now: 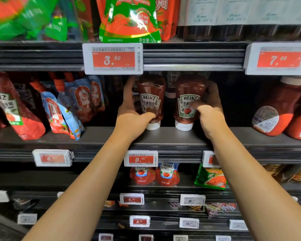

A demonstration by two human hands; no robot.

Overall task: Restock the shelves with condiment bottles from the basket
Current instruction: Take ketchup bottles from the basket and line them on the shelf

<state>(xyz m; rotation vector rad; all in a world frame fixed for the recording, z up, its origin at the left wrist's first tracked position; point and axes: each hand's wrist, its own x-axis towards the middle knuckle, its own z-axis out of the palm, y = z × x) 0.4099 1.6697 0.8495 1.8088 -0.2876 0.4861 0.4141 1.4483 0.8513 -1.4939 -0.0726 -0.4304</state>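
Dark supermarket shelf [163, 136]: our left hand [134, 119] grips one upside-down red plastic ketchup bottle [151, 100], our right hand [210, 115] another [188, 101], both standing on white caps. Careless release could topple them.

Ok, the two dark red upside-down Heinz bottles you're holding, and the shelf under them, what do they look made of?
Left-hand ketchup bottle and right-hand ketchup bottle: probably glossy squeezable plastic, judging by soft highlights, with opaque white caps, likely plastic, and printed labels. The dark grey shelf board looks like painted metal with a matte sheen, though that is uncertain.
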